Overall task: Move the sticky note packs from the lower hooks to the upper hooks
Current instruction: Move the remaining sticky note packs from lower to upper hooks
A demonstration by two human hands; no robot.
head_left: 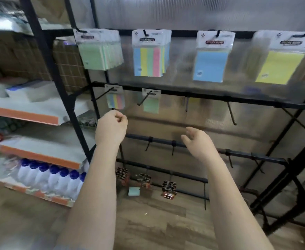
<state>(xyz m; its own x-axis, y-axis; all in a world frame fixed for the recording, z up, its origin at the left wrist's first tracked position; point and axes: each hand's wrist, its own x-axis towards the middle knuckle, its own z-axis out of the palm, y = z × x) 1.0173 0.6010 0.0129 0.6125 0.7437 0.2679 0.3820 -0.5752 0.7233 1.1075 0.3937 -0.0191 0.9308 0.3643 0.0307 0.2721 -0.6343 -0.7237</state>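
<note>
Striped pack point(116, 101) just above left hand point(112, 128)

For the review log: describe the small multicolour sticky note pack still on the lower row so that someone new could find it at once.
Find the black hook rack against the ribbed panel. On its second bar hang only two small packs, both at the left end. The multicolour pack is the leftmost, just above the left hand; it has pastel stripes, while the green pack beside it is plain.

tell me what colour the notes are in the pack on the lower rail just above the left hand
Striped pastel blue, yellow, green and pink pack, in the head view.
</note>
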